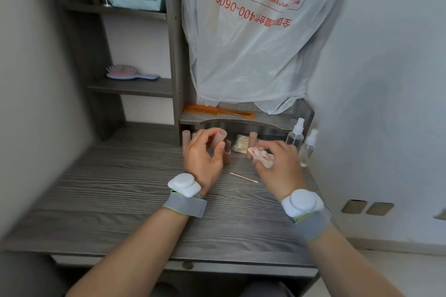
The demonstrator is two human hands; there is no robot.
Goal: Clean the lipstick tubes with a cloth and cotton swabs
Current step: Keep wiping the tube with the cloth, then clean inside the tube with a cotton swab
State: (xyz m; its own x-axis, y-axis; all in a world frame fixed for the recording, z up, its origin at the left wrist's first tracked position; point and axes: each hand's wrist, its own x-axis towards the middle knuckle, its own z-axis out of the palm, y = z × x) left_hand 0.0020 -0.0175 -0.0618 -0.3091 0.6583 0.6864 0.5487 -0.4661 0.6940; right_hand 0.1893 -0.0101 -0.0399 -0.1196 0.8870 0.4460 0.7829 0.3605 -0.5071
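My left hand [201,157] grips a pale pink lipstick cap [218,138] between thumb and fingers, raised just above an uncapped brown lipstick tube [227,152] that stands on the desk. My right hand [277,164] holds a crumpled pinkish cloth [261,157] a little to the right of that tube. A used cotton swab [243,177] lies on the desk between my two wrists. Two more pink lipstick tubes stand behind, one on the left [186,138] and one on the right [252,138]. A bag of cotton swabs [241,143] sits between them.
Two clear spray bottles [295,136] stand at the right by the wall. An orange comb [217,111] lies on the low shelf under a hanging plastic bag [253,43]. A hairbrush [130,72] rests on the left shelf unit. The grey wooden desk [120,188] stretches left.
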